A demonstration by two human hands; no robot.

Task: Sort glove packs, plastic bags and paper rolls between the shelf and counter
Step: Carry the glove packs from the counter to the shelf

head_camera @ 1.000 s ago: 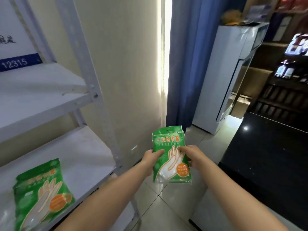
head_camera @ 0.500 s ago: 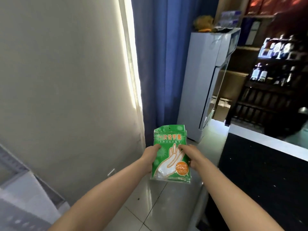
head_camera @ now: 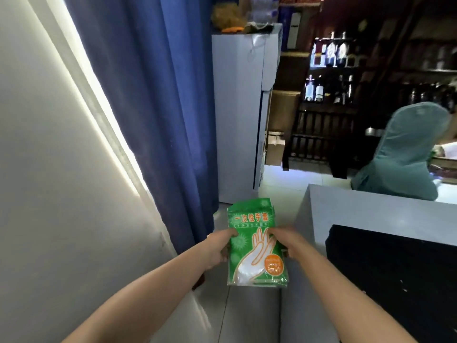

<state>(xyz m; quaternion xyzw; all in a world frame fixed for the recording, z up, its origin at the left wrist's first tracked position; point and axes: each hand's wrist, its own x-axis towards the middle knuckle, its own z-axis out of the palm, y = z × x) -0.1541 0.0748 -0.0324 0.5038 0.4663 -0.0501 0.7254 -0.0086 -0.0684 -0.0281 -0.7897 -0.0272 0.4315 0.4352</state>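
Observation:
A green glove pack (head_camera: 254,241) with a white hand drawing and an orange round label hangs upright in front of me, above the tiled floor. My left hand (head_camera: 218,247) grips its left edge, thumb on the front. My right hand (head_camera: 288,242) grips its right edge the same way. The counter (head_camera: 371,211) with a pale rim and a black top (head_camera: 395,273) stands just right of the pack. The shelf is out of view.
A cream wall (head_camera: 61,194) and a blue curtain (head_camera: 158,107) close off the left. Ahead stands a tall white cabinet (head_camera: 237,120). Beyond the counter are a teal-covered chair (head_camera: 405,154) and dark shelves of bottles (head_camera: 326,90). Tiled floor (head_camera: 279,191) runs between curtain and counter.
My view has swung right: the white shelf with the other glove pack has left the frame, and the counter and chair have come in. Both hands keep the same hold on the pack.

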